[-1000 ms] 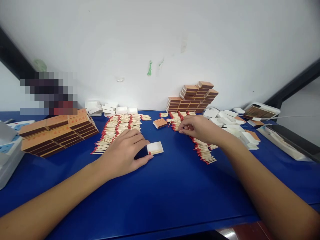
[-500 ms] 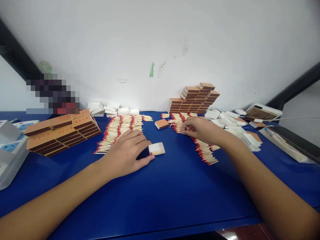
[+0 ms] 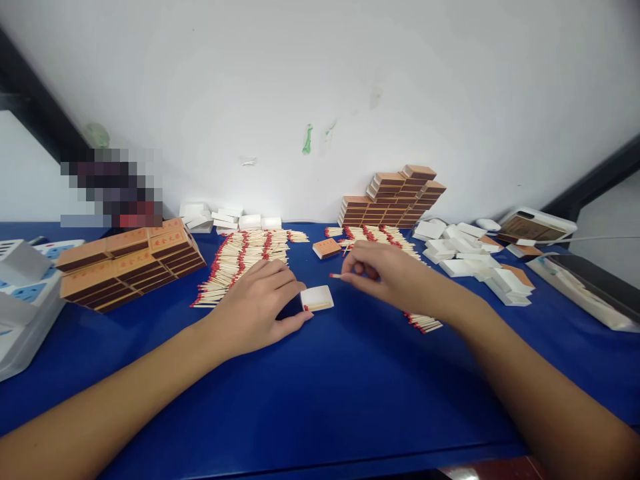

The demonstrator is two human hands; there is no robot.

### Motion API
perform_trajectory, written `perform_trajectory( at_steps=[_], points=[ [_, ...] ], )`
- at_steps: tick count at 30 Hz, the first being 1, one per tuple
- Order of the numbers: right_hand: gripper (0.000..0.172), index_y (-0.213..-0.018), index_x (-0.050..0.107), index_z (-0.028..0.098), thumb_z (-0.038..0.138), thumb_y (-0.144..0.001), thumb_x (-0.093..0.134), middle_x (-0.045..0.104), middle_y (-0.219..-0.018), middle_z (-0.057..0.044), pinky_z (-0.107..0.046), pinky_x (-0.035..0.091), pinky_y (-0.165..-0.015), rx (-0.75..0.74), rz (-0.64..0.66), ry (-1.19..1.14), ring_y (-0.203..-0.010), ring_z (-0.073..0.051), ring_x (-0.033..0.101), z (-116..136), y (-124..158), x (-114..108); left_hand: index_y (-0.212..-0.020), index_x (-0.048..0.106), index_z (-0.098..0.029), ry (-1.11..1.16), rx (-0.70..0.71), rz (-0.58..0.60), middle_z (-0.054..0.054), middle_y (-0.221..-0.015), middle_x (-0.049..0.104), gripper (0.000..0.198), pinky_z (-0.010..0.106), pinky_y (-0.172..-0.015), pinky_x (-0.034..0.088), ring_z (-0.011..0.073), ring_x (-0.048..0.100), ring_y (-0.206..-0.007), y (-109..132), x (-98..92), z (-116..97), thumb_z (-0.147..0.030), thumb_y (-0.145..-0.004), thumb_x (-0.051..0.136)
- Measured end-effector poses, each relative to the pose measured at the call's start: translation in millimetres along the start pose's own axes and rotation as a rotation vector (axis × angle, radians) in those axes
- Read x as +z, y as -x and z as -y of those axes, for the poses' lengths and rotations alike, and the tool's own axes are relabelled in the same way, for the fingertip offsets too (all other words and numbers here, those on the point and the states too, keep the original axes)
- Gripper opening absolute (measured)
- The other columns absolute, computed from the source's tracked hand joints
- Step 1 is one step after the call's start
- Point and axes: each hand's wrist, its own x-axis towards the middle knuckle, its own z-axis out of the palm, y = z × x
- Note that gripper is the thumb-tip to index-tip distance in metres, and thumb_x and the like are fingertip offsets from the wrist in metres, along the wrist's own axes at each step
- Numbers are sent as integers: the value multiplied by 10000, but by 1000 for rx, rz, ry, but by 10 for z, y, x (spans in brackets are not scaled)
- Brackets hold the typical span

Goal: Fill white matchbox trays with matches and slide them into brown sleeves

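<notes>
Head cam: left hand (image 3: 255, 303) lies palm-down on the blue counter (image 3: 325, 393). Its grip is closed on the left end of a white tray (image 3: 317, 298), thumb on the near side, fingers curled over the far side. Tray is open side up and flat on the counter, w/ a few red-tipped sticks inside.

Right hand (image 3: 385, 277) is just right of the tray and slightly behind it. Grip is pinched, thumb + fingertips on one match (image 3: 336, 275). Red tip points left and sits just above the tray's far-right corner, not touching it.

- Left match pile (image 3: 245, 257): behind the left hand.
- Right match pile (image 3: 380, 235): behind and under the right hand.
- Single orange matchbox (image 3: 327, 248): between the two piles.
- Box stack (image 3: 395, 200): at the wall, back right.
- Bigger box block (image 3: 130, 263): far left.
- Empty white trays (image 3: 470, 250): heaped at right.
- Power strip (image 3: 25, 293): at the left edge.

Writing: red characters on the lids of the box block and the single matchbox, too small to read. No brand is legible.
</notes>
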Motion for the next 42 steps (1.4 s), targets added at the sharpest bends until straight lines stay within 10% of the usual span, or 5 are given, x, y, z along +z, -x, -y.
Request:
perform_trajectory(
  at_steps=[10,23,42],
  points=[
    [134,-967,663,206,227,-1052,562,689,-1028,-76,-322,425,-681,-111,2,104,-780,-180,629,388,18,324,-1087,745,-186,3,4,-7,76,-968,734,251,420,-898,529,266,654,-1008,-8,23,-8,-417,-1024,669],
    [178,-898,790,218,282,-955,633,735,-876,-79,-343,437,-715,139,-39,169,-785,-225,647,-554,-17,-156,-1134,751,-170,-1,15,-4,77,-970,735,275,417,-903,519,262,659,-989,-1,4,2,-410,-1029,668],
    [197,-897,670,229,382,-982,579,711,-876,-71,-338,411,-672,185,55,72,-748,-218,606,-669,-14,-22,-1111,767,-171,-2,26,-9,76,-931,720,278,401,-863,512,260,643,-968,5,-1,-2,-416,-1027,667]
  ],
)
